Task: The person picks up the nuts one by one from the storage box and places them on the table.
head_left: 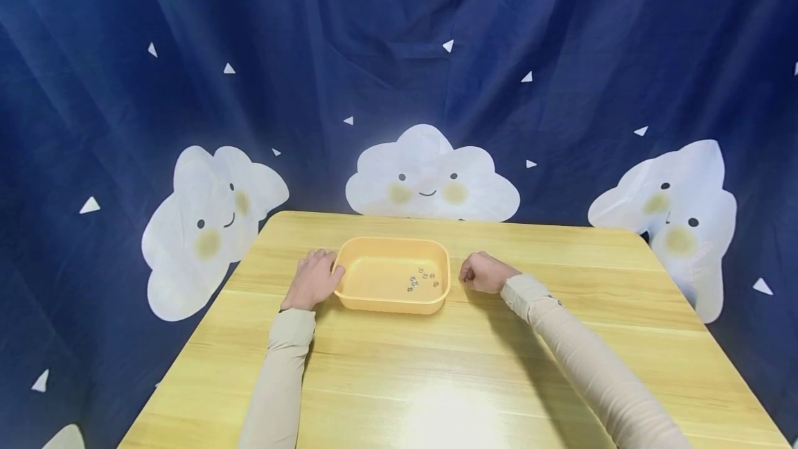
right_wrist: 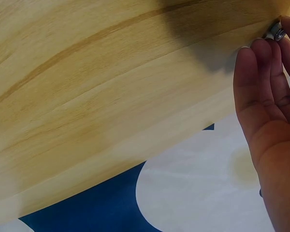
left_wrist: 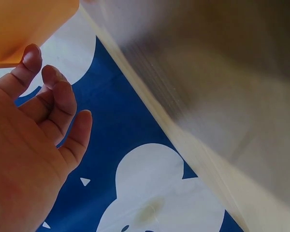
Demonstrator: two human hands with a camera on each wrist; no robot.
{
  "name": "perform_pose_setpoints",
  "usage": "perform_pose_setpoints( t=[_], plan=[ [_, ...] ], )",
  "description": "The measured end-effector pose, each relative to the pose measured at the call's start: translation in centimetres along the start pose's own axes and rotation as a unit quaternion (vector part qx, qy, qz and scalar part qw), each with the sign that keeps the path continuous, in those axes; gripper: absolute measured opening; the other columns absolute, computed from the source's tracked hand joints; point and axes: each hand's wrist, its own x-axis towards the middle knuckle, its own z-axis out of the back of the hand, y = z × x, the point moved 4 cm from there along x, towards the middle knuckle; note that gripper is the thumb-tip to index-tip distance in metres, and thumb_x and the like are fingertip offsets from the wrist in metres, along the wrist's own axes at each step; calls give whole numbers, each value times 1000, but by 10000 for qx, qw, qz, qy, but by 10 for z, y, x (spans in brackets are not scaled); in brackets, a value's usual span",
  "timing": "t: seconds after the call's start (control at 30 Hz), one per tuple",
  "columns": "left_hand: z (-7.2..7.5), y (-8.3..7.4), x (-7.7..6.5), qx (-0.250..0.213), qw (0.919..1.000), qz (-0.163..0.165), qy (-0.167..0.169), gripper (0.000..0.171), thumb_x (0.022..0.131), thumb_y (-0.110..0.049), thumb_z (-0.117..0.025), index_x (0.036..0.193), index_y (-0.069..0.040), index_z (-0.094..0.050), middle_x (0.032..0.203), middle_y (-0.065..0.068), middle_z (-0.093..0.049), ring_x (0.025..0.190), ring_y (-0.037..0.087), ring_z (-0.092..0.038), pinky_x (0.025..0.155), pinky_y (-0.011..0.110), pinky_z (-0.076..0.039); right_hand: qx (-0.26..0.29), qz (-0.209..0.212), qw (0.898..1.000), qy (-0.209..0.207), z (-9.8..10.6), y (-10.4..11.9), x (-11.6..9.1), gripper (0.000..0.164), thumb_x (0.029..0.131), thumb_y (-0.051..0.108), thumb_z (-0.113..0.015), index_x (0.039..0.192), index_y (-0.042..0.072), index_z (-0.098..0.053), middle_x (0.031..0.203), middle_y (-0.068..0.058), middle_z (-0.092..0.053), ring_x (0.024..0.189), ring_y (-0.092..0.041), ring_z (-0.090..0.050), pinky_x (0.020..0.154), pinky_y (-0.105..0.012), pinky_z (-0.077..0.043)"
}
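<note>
A yellow-orange plastic basin (head_left: pixel 374 305) stands on the wooden table. Several small shiny metal pieces (head_left: pixel 413 283) lie on its floor, toward the right side. At the basin's left end my left hand (head_left: pixel 314 279) holds the rim, the thumb at the edge and the other fingers outside. The left wrist view has those fingers (left_wrist: pixel 67 104) bent, one of them against the basin wall (left_wrist: pixel 34 29). Just right of the basin, apart from it, my right hand (head_left: pixel 488 273) is low over the table. Its fingertips pinch a small round silver metal piece (right_wrist: pixel 278 33).
The pale wooden table (head_left: pixel 399 359) stretches around the basin, with a bright glare near its front. Behind and beside it hangs a dark blue curtain (head_left: pixel 399 75) with white clouds and triangles.
</note>
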Motion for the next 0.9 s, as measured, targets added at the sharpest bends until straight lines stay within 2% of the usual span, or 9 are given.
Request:
perform_pose_setpoints(
  t=[0.33, 0.53, 0.63, 0.73, 0.83, 0.9],
  plan=[
    [-2, 1, 1, -24, 10000, -32, -55, 40, 99, -26, -50, 125, -1, -68, 116, 20, -68, 110, 41, -59, 94, 58, -44, 87, -161, 9998, 82, 0, 0, -1, 11, 81, -6, -72, 85, 2, -79, 78, -6, -76, 71, -7, -64, 68, -22, -54],
    [0, 1, 1, -18, 10000, -27, -55, 37, 99, -26, -51, 121, -2, -69, 112, 18, -68, 106, 38, -57, 91, 56, -42, 68, -177, 9998, 95, 1, -1, -1, 11, 79, -4, -73, 85, 4, -77, 75, -1, -71, 71, -8, -60, 67, -24, -52],
    [0, 1, 1, 37, 10000, -34, -75, 35, 99, -27, -52, 118, -3, -69, 108, 17, -67, 103, 37, -56, 90, 54, -42, 63, -111, 9999, 69, 3, 0, 0, 10, 77, -5, -73, 76, 5, -71, 68, 3, -60, 66, -8, -53, 64, -24, -46],
    [0, 2, 1, 114, 9999, -56, -111, 35, 98, -27, -52, 118, -4, -70, 108, 16, -68, 103, 37, -57, 89, 53, -43, 32, -1, 10000, 13, 4, 2, 1, 22, 76, -6, -72, 67, 7, -57, 63, 7, -45, 62, -7, -45, 62, -23, -41],
    [0, 2, 1, 173, 9997, -77, -152, 38, 98, -27, -52, 122, -3, -70, 112, 17, -68, 105, 38, -58, 90, 54, -44, 81, 31, 10000, -2, 5, 2, 1, 32, 77, -7, -69, 65, 10, -44, 61, 8, -34, 60, -7, -39, 63, -24, -38],
    [1, 1, 2, 161, 9997, -107, -167, 40, 98, -27, -51, 124, -2, -69, 113, 18, -69, 106, 39, -58, 90, 56, -44, 90, -17, 10000, -3, 6, 2, 2, 33, 77, -8, -66, 66, 11, -42, 61, 9, -31, 60, -7, -39, 65, -25, -39]
  ],
)
